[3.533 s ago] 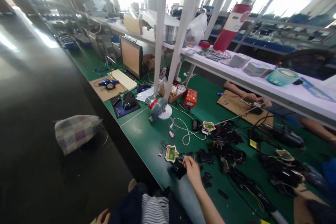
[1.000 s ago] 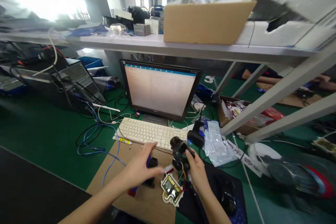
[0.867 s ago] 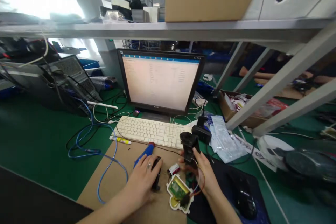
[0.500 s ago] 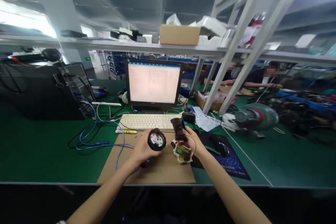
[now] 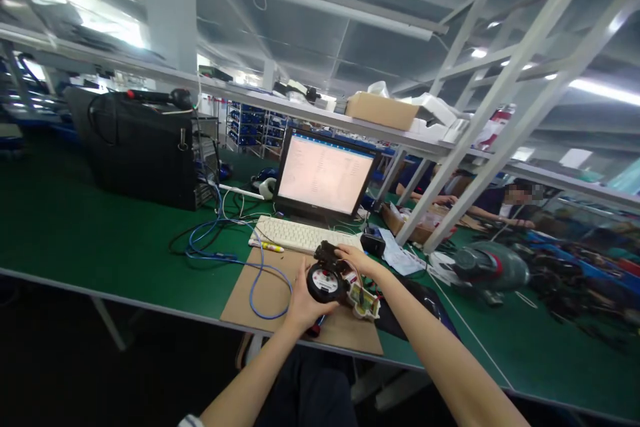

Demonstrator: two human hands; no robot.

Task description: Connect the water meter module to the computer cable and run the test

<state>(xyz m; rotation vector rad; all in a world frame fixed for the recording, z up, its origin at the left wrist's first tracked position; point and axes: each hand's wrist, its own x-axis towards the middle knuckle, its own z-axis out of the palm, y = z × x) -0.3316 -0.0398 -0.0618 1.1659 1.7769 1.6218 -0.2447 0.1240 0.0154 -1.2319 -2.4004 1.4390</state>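
My left hand grips a round black gauge with a white dial face, lifted just above a sheet of cardboard. My right hand holds a small black module right against the top of the gauge. Thin wires run from the module to a small green circuit board in a white frame, which lies on the cardboard by my right wrist.
A white keyboard and a lit monitor stand behind the cardboard on the green bench. A blue cable loops at left near a black case. A dark mouse pad lies right. Other people sit farther right.
The view has risen and pulled back. My left hand picked the gauge up off the cardboard, and my two hands have brought the gauge and the black module together.
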